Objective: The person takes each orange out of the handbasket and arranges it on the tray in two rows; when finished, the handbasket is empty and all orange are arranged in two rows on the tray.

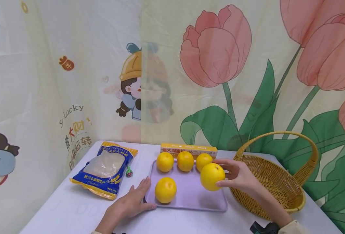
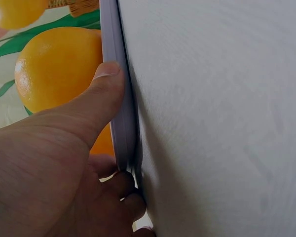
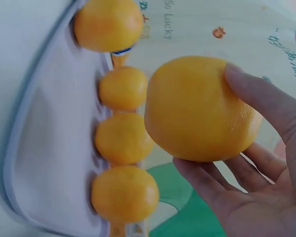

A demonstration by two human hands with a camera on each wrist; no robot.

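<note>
Above the right part of a lilac tray [image 1: 194,196], my right hand [image 1: 242,175] holds an orange [image 3: 200,108] between thumb and fingertips, clear of the tray. My left hand [image 1: 131,200] rests at the tray's front left corner. In the left wrist view its thumb [image 2: 106,91] lies against the tray rim [image 2: 119,113], the other fingers round the corner. Three oranges line the back of the tray: a left one [image 1: 165,162], a middle one [image 1: 185,161] and a right one [image 1: 203,161] partly hidden by the held fruit. Another orange [image 1: 165,190] sits front left.
A wicker basket [image 1: 269,182] with a tall handle stands right of the tray, partly behind the right forearm. Behind the tray lies a long yellow box [image 1: 190,148]. A blue and yellow bag [image 1: 105,169] lies on the left, beside a small green trinket [image 1: 129,171].
</note>
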